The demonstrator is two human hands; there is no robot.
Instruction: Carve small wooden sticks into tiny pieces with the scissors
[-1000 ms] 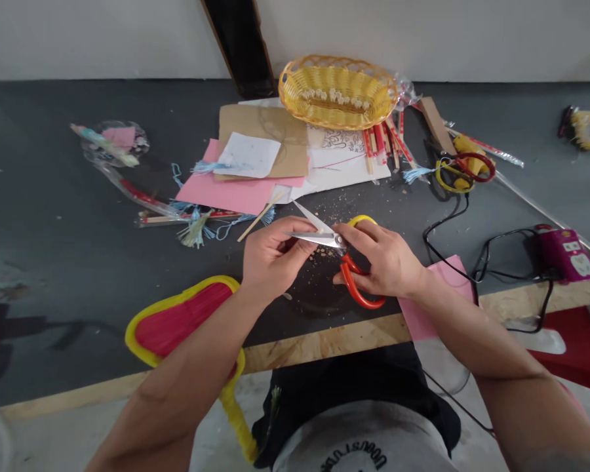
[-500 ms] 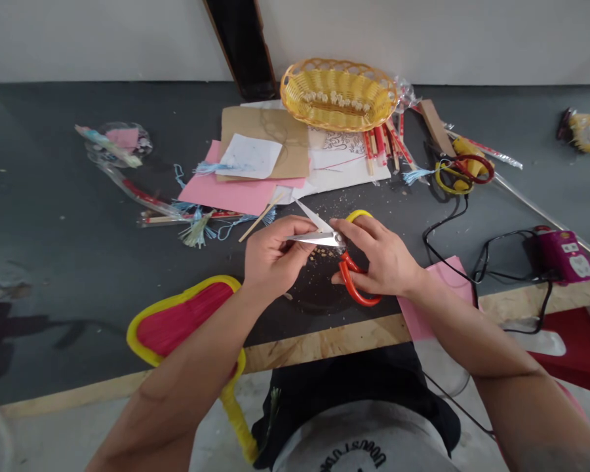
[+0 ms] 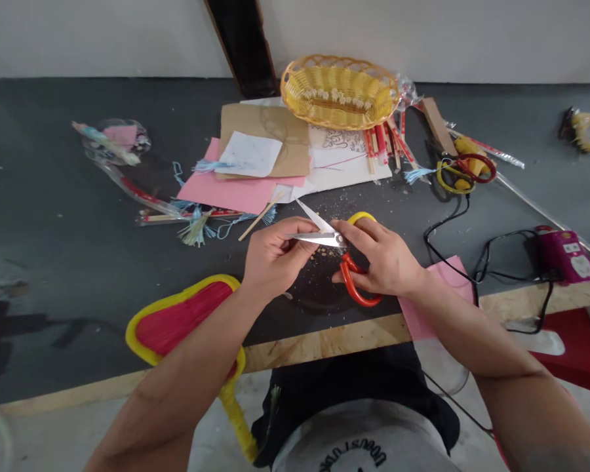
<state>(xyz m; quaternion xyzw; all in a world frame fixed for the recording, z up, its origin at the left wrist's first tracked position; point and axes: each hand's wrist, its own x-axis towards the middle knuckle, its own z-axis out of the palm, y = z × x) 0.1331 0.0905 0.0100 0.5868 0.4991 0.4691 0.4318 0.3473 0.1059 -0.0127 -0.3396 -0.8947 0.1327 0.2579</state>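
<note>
Find scissors (image 3: 339, 240) clamped in right hand (image 3: 388, 259), over the front middle of the dark counter (image 3: 54, 216). Note one yellow and one red handle loop, with blades spread apart and directed toward left hand (image 3: 278, 259). Observe left thumb and forefinger drawn in close at the blades, behind the lower one. Cannot tell fingertip contact there, nor any item pinched between, owing to the blade in front.

Record small brown crumbs (image 3: 324, 254) scattered on the counter below and about the blades. Record red panel (image 3: 187, 314) with yellow border, to the left, partly covered by left forearm and reaching past the wooden front edge. Note pink paper (image 3: 420, 321) over the same edge on the right, partly under right forearm.

Note thin wooden stick (image 3: 260, 217) just beyond left hand, near pale tassel (image 3: 196, 229). Farther back, list pink sheet (image 3: 231, 190), brown sheet (image 3: 295, 154) and white paper (image 3: 255, 154), overlapping in a stack. Observe yellow woven basket (image 3: 339, 122) behind, partly over the brown sheet, with small white pieces (image 3: 337, 97) inside. Beside the basket, record bundle of red-wrapped sticks (image 3: 383, 144). At far right, note purple box (image 3: 568, 255) with black cord (image 3: 427, 233).
</note>
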